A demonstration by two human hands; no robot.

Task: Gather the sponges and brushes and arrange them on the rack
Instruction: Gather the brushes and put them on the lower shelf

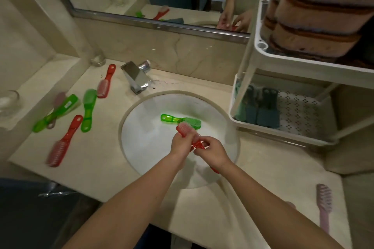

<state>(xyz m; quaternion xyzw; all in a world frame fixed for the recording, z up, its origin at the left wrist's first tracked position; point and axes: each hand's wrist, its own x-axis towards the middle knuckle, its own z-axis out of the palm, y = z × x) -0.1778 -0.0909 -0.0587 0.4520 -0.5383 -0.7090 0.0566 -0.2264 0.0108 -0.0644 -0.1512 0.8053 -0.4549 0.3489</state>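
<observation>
Over the round white basin (145,127), both hands close on a translucent red plastic scrub brush with pale pink bristles (187,128). The left hand (181,143) wraps its curled fingers round the brush just below the bristle head, which sticks out beyond the knuckles. The right hand (210,153) pinches the red handle between thumb and fingertips, touching the left hand. A red strip shows under the right wrist; whether it belongs to the same brush cannot be told. Just beyond the bristle head, a translucent green brush (180,120) lies in the basin. The white plastic tiered rack (303,59) stands on the counter to the right, with dark teal brushes (263,109) on its lower shelf and stacked brown-and-orange sponges (315,26) above. Left of the chrome tap (135,77), red and green brushes lie scattered on the counter.
</observation>
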